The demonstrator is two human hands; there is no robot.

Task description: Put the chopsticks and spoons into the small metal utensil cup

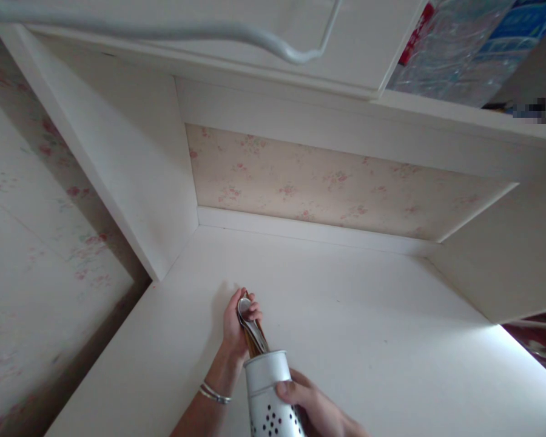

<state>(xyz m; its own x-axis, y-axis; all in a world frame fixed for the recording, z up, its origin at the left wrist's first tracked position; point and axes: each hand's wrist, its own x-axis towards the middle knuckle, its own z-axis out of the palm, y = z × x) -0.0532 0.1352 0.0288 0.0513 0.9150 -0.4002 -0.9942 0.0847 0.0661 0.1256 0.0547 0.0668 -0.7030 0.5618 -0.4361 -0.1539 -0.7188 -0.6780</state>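
Observation:
My left hand (238,325) is closed round a bundle of utensils at the mouth of a metal holder. Metal spoons (253,329) lie in the bundle, and thin brown sticks that look like chopsticks (261,331) run beside them. Their lower ends go into the utensil holder (267,371), a silvery cylinder with round holes in its side. It is tilted, and its bottom is cut off by the frame edge. From the right, my right hand (310,397) grips this holder, thumb on the front. A metal bangle circles my left wrist.
Below both hands spreads a white desktop (346,315) with a white side panel (118,139) at left. Overhead hangs a cabinet with a curved pale bar (186,30) before it. Plastic-wrapped packages (459,48) sit on the upper right shelf. Floral wallpaper (300,182) covers the back wall.

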